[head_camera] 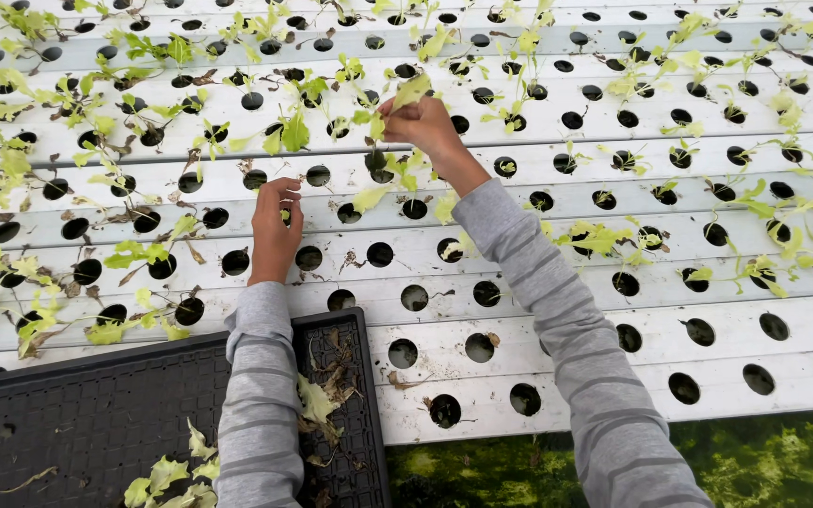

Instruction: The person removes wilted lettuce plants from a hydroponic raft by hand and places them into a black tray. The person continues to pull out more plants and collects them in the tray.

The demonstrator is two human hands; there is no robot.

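The black tray (96, 414) is cut off by the bottom edge.

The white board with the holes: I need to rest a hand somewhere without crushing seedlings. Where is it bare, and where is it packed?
The white board is barest along its near rows, between the black tray and the right edge, where holes sit mostly empty. The tray's left part is also open. Crowded: the far rows and left side, thick with seedlings, around the left hand and right hand.

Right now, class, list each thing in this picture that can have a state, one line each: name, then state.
left hand: fingers curled at a hole in the board
right hand: pinching a pale seedling
seedling: lifted, held in fingertips
white board: near holes mostly empty, far rows planted
black tray: holds loose leaves and dry scraps
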